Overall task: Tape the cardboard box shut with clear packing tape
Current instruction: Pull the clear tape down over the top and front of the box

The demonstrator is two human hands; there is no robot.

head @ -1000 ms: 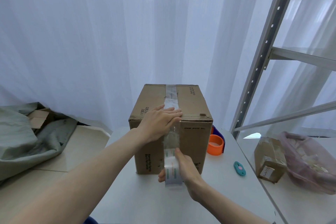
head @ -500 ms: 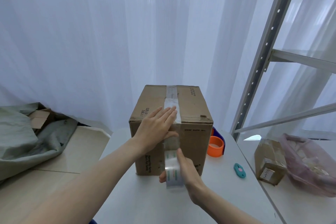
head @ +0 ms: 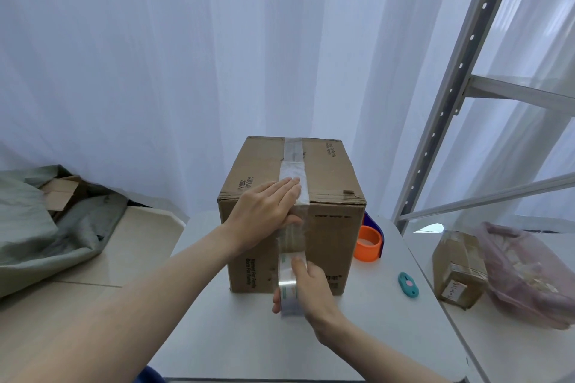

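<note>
A brown cardboard box (head: 329, 171) stands on the white table (head: 236, 339), flaps closed. A strip of clear tape (head: 292, 158) runs along its top seam and over the near edge, down the front face. My left hand (head: 264, 208) lies flat on the near top edge, fingers on the tape, thumb on the front face. My right hand (head: 308, 286) grips the roll of clear packing tape (head: 287, 286) low in front of the box, with tape stretched from the roll up to the edge.
An orange tape dispenser (head: 368, 242) sits right of the box. A teal box cutter (head: 408, 284) lies on the table. Further right lie a small cardboard parcel (head: 459, 270) and a pink plastic bag (head: 525, 274). A metal shelf frame (head: 451, 87) rises at right. Grey cloth (head: 40, 227) lies left.
My left hand has turned from lying across the tape to pointing along it, fingers sliding over the top edge. My right hand has drawn the roll slightly lower down the front face.
</note>
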